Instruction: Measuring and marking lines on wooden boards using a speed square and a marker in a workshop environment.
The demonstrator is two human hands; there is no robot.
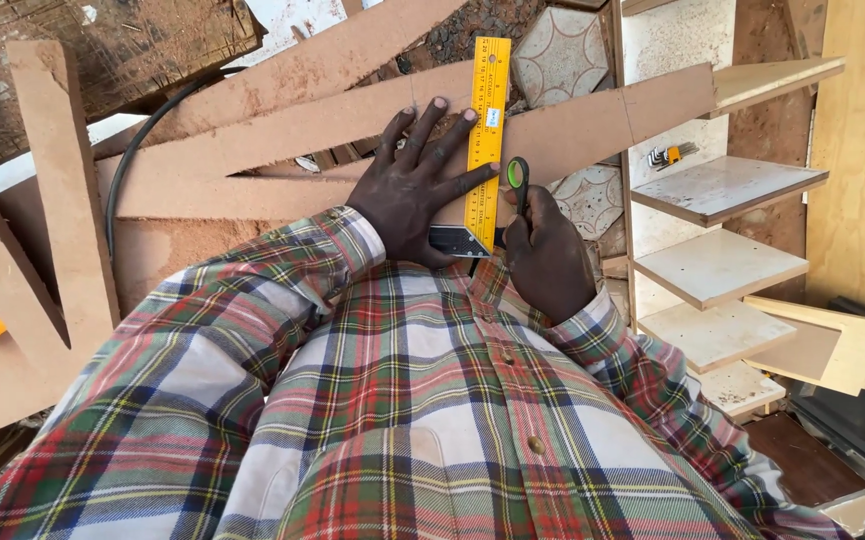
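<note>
A heap of long brown fibreboard strips (283, 130) carries the work, the boards lying crossed over one another at slanting angles. On the topmost strip (573, 125) a yellow square ruler (485, 130) lies flat across its width, its dark stock at the near edge. Beneath the strips, patterned hexagonal tiles (558, 50) cover the floor, and a black cable (138, 150) curves under the boards on the left.
</note>
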